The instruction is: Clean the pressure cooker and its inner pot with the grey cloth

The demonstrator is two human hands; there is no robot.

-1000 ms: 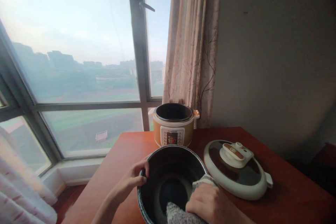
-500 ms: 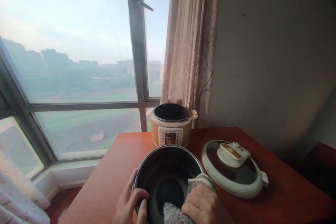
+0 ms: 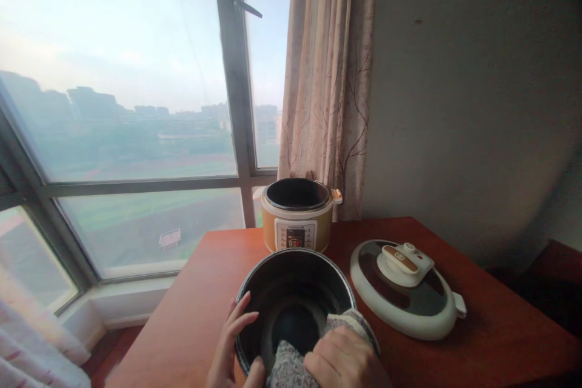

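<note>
A black inner pot (image 3: 295, 282) is tilted toward me at the near side of the table, its dark inside showing. My left hand (image 3: 230, 345) holds it at the left rim, fingers apart over the edge and thumb low at the near side. My right hand (image 3: 339, 354) is closed on a mottled grey cloth (image 3: 291, 367). Part of that cloth lies inside the pot and part drapes over the right rim. The pot's underside is hidden.
A beige and white electric pressure cooker body (image 3: 297, 224) stands open behind the pot. Its round lid (image 3: 409, 291) lies to the right on the reddish wooden table (image 3: 182, 315). Beyond are a window (image 3: 136, 133), a curtain (image 3: 325, 73) and a grey wall (image 3: 454, 103).
My left hand's fingers have shifted from the outer side to over the rim and spread. My right hand has moved slightly left and down with the cloth inside the pot.
</note>
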